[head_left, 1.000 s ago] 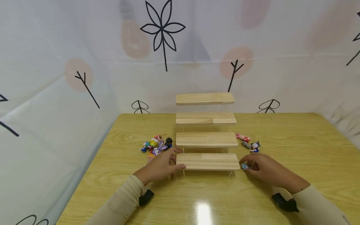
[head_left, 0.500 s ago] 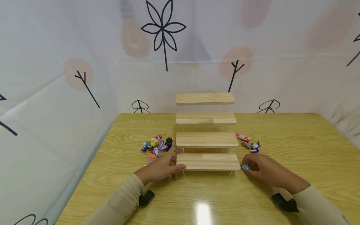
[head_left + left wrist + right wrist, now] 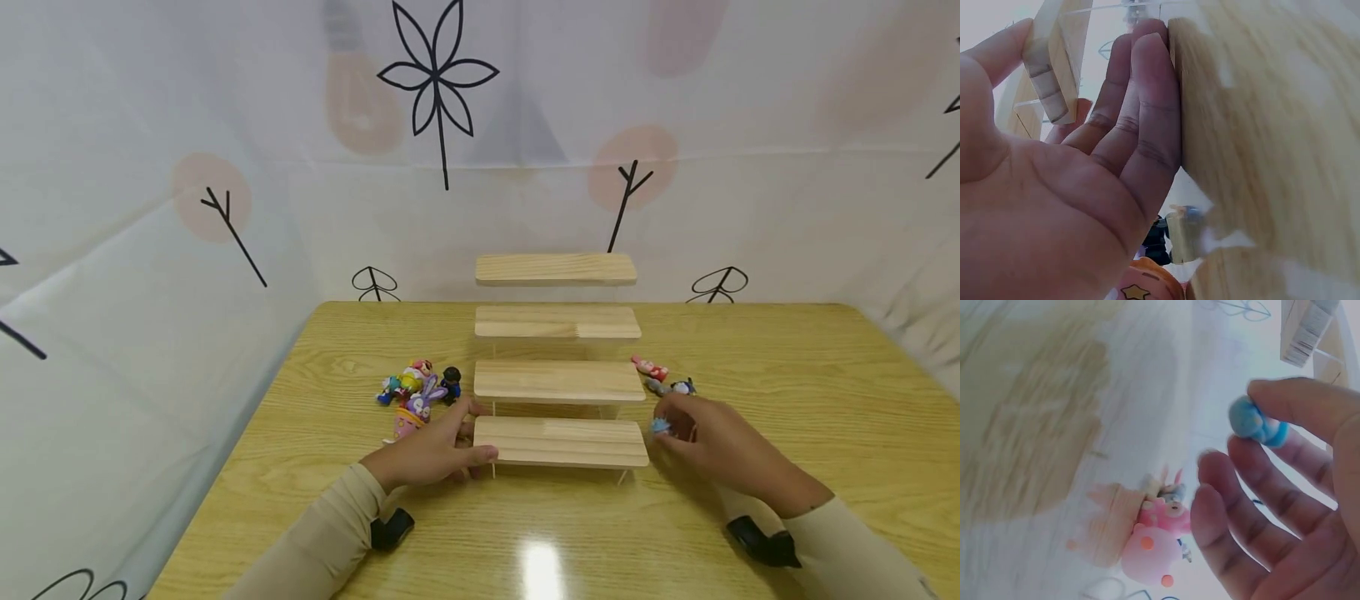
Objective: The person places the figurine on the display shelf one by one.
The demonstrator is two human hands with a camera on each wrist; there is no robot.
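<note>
A four-step display shelf of pale wooden boards on clear supports stands mid-table, its lowest board (image 3: 558, 443) nearest me. My left hand (image 3: 431, 448) grips that board's left end, thumb at the front edge and index finger behind. In the left wrist view the other fingers (image 3: 1154, 75) extend down beside the board, at the tabletop. To the right of the shelf, my right hand (image 3: 720, 442) pinches a small light-blue figurine (image 3: 660, 426) between thumb and fingertips. The right wrist view shows this blue figurine (image 3: 1246, 419) clear of the other fingers, which are loosely bent.
Left of the shelf lie several toy figurines, among them a purple long-eared one (image 3: 420, 406) and a dark-clad one (image 3: 450, 383). Beyond my right hand are a pink-and-red figurine (image 3: 649, 367), a grey one (image 3: 656, 387) and a dark-eared one (image 3: 683, 387). Patterned cloth (image 3: 525, 208) hangs behind the table.
The shelf has shifted slightly toward me and to the right, with my left hand on it. My right hand has moved up in view with the blue figurine, covering part of the dark-eared one.
</note>
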